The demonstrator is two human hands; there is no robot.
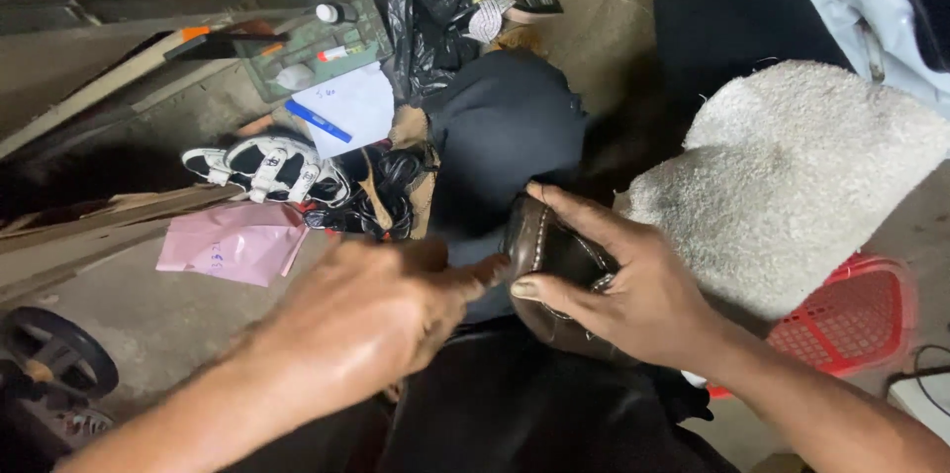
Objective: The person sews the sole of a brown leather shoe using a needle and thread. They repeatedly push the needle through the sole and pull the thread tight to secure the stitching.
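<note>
Left hand (361,320) blurred, fingers loosely together, fingertip at brown leather shoe (554,265) | shoe on lap, centre | right hand (618,285) clamped over shoe | white fleecy pad (792,176) behind | red basket (856,315) far right

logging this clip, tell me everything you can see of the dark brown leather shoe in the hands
The dark brown leather shoe is glossy, with a line of pale stitching along its edge. It rests on the person's lap, over dark cloth. The right hand grips it from above, thumb along its near side, covering much of it. The left hand, blurred, touches its end with a fingertip. Its sole is hidden.
</note>
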